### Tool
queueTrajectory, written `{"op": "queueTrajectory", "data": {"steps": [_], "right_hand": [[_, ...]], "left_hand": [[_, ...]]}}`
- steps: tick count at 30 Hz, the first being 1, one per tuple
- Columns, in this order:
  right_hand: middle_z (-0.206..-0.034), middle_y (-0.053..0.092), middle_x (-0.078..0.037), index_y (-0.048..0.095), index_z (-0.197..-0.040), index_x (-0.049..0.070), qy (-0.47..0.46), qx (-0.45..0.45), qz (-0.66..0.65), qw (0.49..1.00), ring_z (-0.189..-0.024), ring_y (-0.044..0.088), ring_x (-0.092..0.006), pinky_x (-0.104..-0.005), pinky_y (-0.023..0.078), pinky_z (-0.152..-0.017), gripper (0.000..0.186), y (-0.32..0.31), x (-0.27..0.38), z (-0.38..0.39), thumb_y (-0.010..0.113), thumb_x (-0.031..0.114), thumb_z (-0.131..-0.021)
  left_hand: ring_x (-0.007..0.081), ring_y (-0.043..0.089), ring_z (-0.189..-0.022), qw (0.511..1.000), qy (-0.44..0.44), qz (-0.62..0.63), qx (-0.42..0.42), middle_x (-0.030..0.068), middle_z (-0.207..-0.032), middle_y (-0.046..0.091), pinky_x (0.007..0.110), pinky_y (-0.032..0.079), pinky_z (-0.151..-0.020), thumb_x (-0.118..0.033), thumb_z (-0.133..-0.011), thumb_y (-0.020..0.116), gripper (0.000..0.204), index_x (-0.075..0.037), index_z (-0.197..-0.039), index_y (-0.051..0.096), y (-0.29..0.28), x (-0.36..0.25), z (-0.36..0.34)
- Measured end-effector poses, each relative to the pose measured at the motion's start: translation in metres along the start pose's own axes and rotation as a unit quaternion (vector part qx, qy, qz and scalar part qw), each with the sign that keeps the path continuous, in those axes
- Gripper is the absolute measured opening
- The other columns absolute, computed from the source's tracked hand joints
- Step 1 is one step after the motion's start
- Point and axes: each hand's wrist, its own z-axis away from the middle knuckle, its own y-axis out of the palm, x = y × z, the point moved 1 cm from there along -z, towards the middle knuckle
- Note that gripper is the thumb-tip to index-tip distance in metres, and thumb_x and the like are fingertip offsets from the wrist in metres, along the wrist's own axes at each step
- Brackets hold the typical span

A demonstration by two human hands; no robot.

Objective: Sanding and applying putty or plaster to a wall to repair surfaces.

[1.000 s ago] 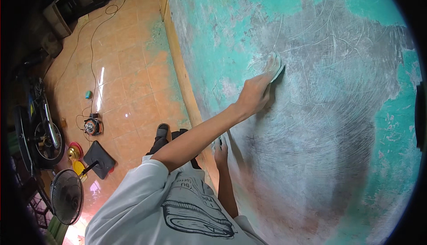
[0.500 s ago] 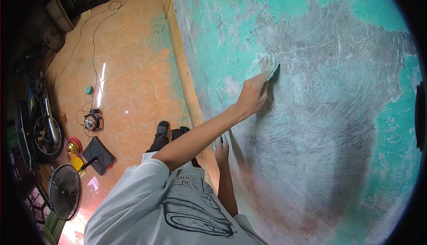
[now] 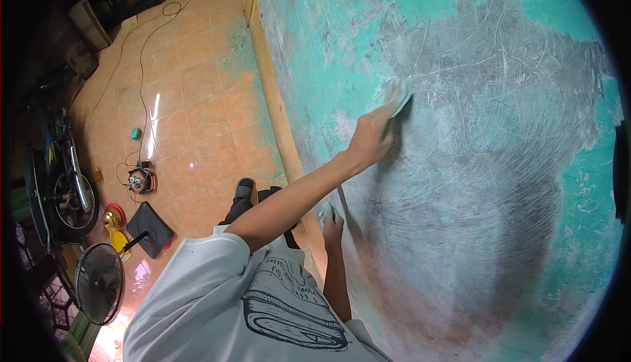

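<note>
Head view: low beside the wall [image 3: 467,158], the fingers of the right hand [image 3: 333,224] were curled; whether anything was held could not be told. Higher up, a pale pad [image 3: 403,103] was held against the wall by the bunched fingers of the left hand [image 3: 371,137]. The middle seemed mostly rubbed grey; green paint [image 3: 559,0] was left above and beside it.

Fingers [image 3: 393,91] holding pad [image 3: 403,106], patchy wall [image 3: 473,125] (scratched)

Dark printed lettering [image 3: 287,278] on white shirt [image 3: 190,296]
</note>
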Motion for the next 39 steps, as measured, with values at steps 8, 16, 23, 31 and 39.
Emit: {"op": "queueTrajectory", "data": {"steps": [8, 16, 23, 31, 39], "right_hand": [[-0.072, 0.051, -0.002, 0.057, -0.082, -0.002, -0.015, 0.014, 0.061, 0.998, -0.064, 0.045, -0.0131, -0.0319, 0.038, -0.060, 0.038, 0.000, 0.005, -0.002, 0.052, 0.029, -0.103], [-0.073, 0.049, -0.002, 0.055, -0.082, -0.001, -0.014, 0.016, 0.024, 0.999, -0.067, 0.044, -0.0132, -0.0324, 0.039, -0.063, 0.037, 0.004, 0.012, 0.000, 0.050, 0.029, -0.104], [-0.072, 0.049, -0.006, 0.054, -0.083, -0.003, 0.012, 0.013, 0.042, 0.999, -0.068, 0.044, -0.0153, -0.0342, 0.039, -0.064, 0.036, -0.003, -0.010, -0.005, 0.049, 0.027, -0.103], [-0.074, 0.053, -0.008, 0.056, -0.087, -0.006, -0.055, -0.004, 0.077, 0.995, -0.069, 0.047, -0.0154, -0.0341, 0.041, -0.065, 0.037, -0.010, -0.012, -0.009, 0.048, 0.026, -0.103], [-0.074, 0.055, -0.006, 0.057, -0.085, -0.005, -0.039, 0.007, 0.060, 0.997, -0.068, 0.047, -0.0141, -0.0338, 0.042, -0.063, 0.038, -0.016, -0.015, -0.007, 0.050, 0.028, -0.103]], "left_hand": [[0.0469, 0.060, -0.085, 0.999, -0.033, -0.024, 0.001, 0.0289, -0.094, 0.060, 0.048, 0.049, -0.074, 0.010, -0.077, 0.055, 0.046, 0.002, -0.122, 0.058, 0.003, 0.035, 0.036], [0.0459, 0.062, -0.093, 0.997, -0.052, -0.032, -0.039, 0.0292, -0.103, 0.063, 0.045, 0.052, -0.079, 0.011, -0.077, 0.054, 0.050, 0.000, -0.125, 0.059, 0.002, 0.045, 0.051], [0.0474, 0.061, -0.090, 1.000, -0.027, 0.001, -0.007, 0.0301, -0.100, 0.062, 0.046, 0.051, -0.077, 0.009, -0.077, 0.053, 0.051, 0.001, -0.128, 0.056, 0.012, -0.005, 0.026], [0.0491, 0.058, -0.083, 0.998, -0.065, 0.019, 0.014, 0.0295, -0.091, 0.059, 0.050, 0.047, -0.071, 0.010, -0.077, 0.052, 0.046, 0.003, -0.122, 0.056, 0.015, 0.001, 0.068], [0.0502, 0.060, -0.086, 0.997, -0.061, -0.035, -0.023, 0.0298, -0.094, 0.062, 0.050, 0.049, -0.072, 0.011, -0.081, 0.050, 0.042, 0.001, -0.121, 0.058, 0.020, 0.002, 0.057]]}}
